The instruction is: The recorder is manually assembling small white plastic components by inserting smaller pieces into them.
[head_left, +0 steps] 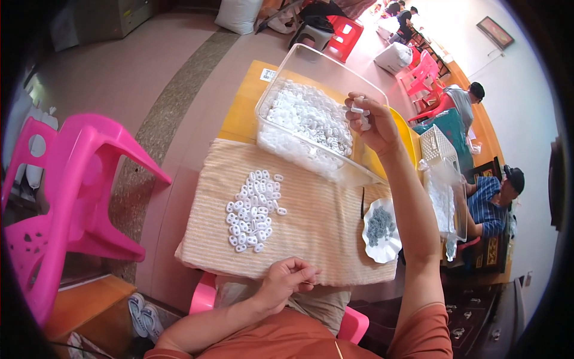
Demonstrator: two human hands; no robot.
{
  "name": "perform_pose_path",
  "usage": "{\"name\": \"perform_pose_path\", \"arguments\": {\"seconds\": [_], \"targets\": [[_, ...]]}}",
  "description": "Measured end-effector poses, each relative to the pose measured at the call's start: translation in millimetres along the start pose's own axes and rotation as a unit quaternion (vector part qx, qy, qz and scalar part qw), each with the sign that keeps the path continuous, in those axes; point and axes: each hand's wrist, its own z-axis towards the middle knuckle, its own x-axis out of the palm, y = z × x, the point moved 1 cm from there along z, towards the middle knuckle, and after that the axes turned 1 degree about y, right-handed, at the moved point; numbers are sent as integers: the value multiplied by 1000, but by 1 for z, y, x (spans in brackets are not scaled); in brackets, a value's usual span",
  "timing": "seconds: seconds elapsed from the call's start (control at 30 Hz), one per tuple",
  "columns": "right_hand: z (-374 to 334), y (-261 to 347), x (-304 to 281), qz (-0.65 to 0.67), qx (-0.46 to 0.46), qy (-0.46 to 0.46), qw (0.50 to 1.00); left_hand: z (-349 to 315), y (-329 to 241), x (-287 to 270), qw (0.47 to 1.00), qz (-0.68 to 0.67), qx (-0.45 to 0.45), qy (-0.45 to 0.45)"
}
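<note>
My right hand (378, 127) is raised over the right side of a clear plastic bin (260, 122), its fingers closed on a few small white plastic pieces (359, 111). Many white pieces like them fill the bin in a heap. Down at the near edge of the table, my left hand (286, 282) is closed in a pinch; what it holds, if anything, is too small to make out. Between the left hand and the bin lies a loose pile of white oval pieces with two holes each (252, 209), spread on a striped beige cloth (317, 221).
A scalloped white dish (387, 251) of small grey parts (381, 225) sits at the cloth's right, by a thin black tool (362, 202). Beyond my right arm are a yellow tub (402, 128) and a white basket (438, 146). A pink chair (78, 179) stands left; other people sit at right.
</note>
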Motion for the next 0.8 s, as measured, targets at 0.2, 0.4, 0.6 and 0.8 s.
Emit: {"name": "perform_pose_path", "arguments": {"seconds": [0.2, 0.4, 0.6, 0.8], "targets": [[0, -5, 2, 21, 0, -33, 999, 0, 0, 0, 1000, -7, -11, -1], [-1, -7, -1, -5, 20, -34, 999, -1, 1, 0, 1000, -16, -9, -1], [-23, 6, 8, -93, 36, -35, 994, 0, 0, 1, 999, -31, -15, 2], [-84, 20, 72, -187, 58, 23, 980, 0, -4, 1, 999, -35, -13, -10]]}}
